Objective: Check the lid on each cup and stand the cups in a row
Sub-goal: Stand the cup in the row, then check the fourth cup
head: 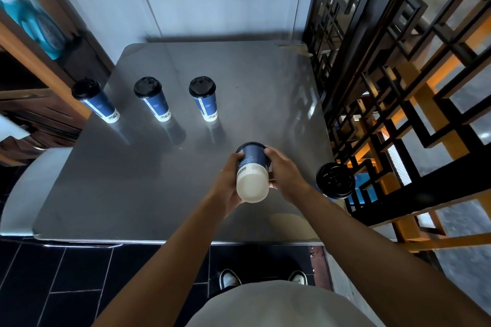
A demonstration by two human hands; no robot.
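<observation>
- Your left hand and right hand both grip a blue cup, tipped so its white base faces you, above the metal table.
- Three lidded cups stand in a row farther back.
- Another lidded cup stands near your right wrist.

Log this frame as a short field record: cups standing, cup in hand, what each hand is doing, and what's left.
surface: grey metal table
row: three blue paper cups with black lids, upright: left, middle, right
held cup: blue paper cup tipped, white base toward camera, lid end away
left hand: grips held cup's side
right hand: grips opposite side
waiting: black-lidded cup at table's right edge
remaining: held and waiting cups not in row
</observation>
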